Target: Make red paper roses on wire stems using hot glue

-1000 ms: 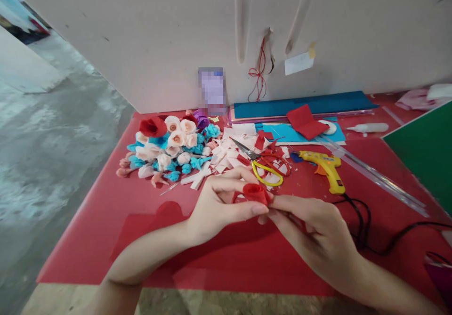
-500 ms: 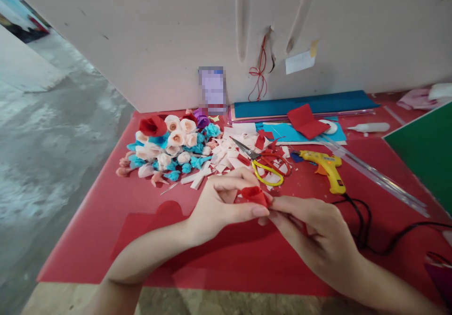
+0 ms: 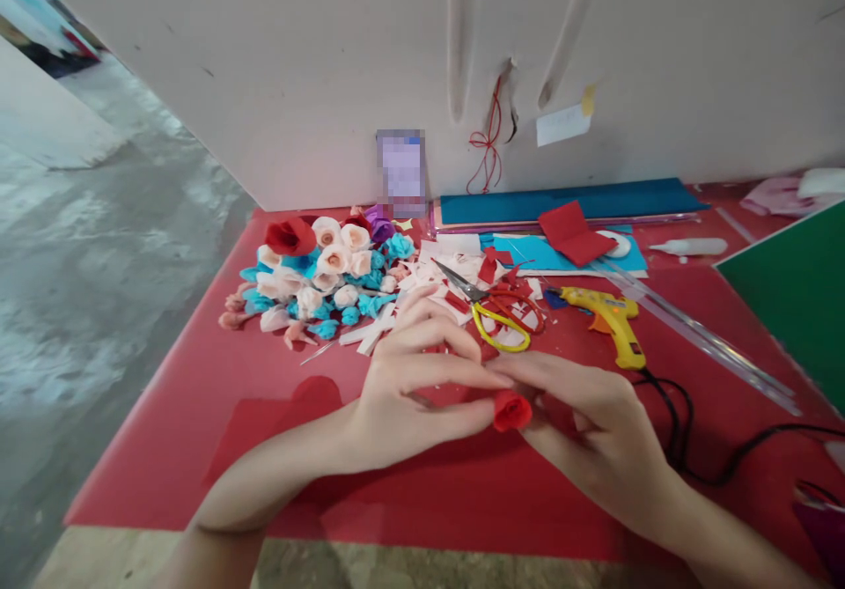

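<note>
A small rolled red paper flower (image 3: 512, 410) is pinched between my two hands, its spiral opening turned toward me. My left hand (image 3: 422, 386) grips it from the left with thumb and forefinger, the other fingers held apart. From the right, the thumb and fingers of my right hand (image 3: 587, 422) close on its base, which they partly hide. Just beyond my hands lie scissors (image 3: 492, 307) with one yellow and one red handle, on white and red paper scraps (image 3: 422, 276). To the left is a pile of white, blue, red and purple paper flowers (image 3: 323, 272).
A yellow glue gun (image 3: 613, 316) with a black cord lies at right. Clear sticks (image 3: 713, 342), a white bottle (image 3: 690, 246) and folded red paper (image 3: 573, 232) are behind it. A phone (image 3: 402, 171) leans on the wall. A green board (image 3: 792, 290) stands at far right.
The red flower has come lower and slightly right, and its open end has tipped toward me. My left fingers have spread and shifted their pinch on it.
</note>
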The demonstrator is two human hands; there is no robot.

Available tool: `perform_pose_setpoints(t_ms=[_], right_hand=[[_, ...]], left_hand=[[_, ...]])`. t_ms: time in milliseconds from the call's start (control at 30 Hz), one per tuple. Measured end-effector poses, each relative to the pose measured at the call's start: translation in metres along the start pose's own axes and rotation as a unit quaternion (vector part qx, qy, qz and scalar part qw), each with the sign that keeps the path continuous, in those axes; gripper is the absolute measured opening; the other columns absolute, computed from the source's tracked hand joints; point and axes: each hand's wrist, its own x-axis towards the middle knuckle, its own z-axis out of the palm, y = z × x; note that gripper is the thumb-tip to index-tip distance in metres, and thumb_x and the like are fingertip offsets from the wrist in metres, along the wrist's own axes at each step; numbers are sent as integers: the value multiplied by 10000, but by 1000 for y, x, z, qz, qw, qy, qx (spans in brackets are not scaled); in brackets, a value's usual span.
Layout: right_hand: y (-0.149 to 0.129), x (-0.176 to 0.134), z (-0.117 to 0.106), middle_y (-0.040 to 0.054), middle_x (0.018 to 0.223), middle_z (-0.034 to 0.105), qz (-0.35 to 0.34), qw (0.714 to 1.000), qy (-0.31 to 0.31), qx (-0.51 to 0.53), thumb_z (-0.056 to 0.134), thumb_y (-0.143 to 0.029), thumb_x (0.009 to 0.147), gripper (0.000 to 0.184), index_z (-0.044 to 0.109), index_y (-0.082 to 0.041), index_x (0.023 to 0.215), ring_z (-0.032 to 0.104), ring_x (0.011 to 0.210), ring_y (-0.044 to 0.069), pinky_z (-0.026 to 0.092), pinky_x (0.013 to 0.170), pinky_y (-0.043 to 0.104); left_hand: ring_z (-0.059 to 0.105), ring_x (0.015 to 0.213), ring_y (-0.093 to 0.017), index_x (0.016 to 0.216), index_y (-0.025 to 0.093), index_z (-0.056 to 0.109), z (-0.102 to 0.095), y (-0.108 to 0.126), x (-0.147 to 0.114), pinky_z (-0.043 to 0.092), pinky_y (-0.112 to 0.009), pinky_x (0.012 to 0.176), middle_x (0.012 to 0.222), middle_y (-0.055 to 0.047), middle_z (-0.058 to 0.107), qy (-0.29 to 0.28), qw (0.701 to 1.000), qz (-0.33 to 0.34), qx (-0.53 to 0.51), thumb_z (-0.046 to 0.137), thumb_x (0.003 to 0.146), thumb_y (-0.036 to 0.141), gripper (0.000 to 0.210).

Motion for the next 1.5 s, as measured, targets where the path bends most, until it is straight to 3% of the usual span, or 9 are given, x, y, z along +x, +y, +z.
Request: perform_pose_setpoints(t_ms=[233, 467, 733, 933, 1233, 1433, 1500], right_hand=[[16, 2, 4, 58, 840, 703, -56, 997, 14, 50, 568, 6, 793, 178, 648, -137, 862, 674, 759, 122, 544, 665, 162], [20, 5, 4, 71, 787, 703, -118, 991, 29, -49, 498, -107, 898, 198, 651, -115, 772, 676, 706, 103, 533, 633, 132], [22, -1, 3, 77, 814, 714, -134, 981, 61, -124, 489, -140, 912, 213, 662, -124, 787, 685, 765, 101, 520, 726, 123], [22, -5, 2, 85, 846, 713, -150, 977, 47, -144, 483, -117, 905, 187, 660, -122, 845, 680, 781, 115, 525, 703, 165], [19, -7, 0, 42, 794, 673, -148, 970, 40, -190, 517, -76, 867, 120, 600, -140, 926, 628, 661, 126, 480, 583, 231], [17, -10, -3, 27, 793, 650, -120, 975, 30, -185, 560, -69, 844, 123, 584, -142, 940, 599, 691, 112, 467, 631, 221], [16, -10, -4, 22, 768, 638, -99, 978, 16, -185, 556, -75, 849, 96, 588, -146, 904, 588, 685, 109, 452, 617, 218]], left_hand=[[499, 666, -160, 739, 210, 710, -5, 1, 0, 402, -418, 866, 587, -1, 602, 22, 988, 78, 134, 719, 719, 216, 23], [530, 642, -158, 766, 194, 711, -7, 4, 3, 398, -448, 897, 597, -7, 630, 17, 980, 100, 170, 696, 734, 218, 43], [568, 699, -141, 803, 191, 693, -7, 10, 3, 490, -327, 729, 687, -1, 677, 25, 975, 89, 200, 671, 776, 201, 36], [574, 715, -158, 794, 230, 692, -9, 9, 0, 423, -463, 911, 689, 21, 687, 13, 977, 78, 199, 681, 769, 198, 43], [570, 738, -153, 807, 209, 684, -6, 7, 0, 388, -496, 990, 718, 1, 668, -1, 990, 35, 136, 693, 728, 156, 96], [581, 745, -140, 813, 182, 663, -3, 5, 2, 490, -338, 775, 748, -6, 689, -39, 995, -29, 84, 673, 710, 97, 133], [579, 748, -132, 821, 184, 661, -2, 5, 2, 486, -322, 772, 748, 1, 690, -48, 995, -40, 74, 674, 717, 101, 133]])
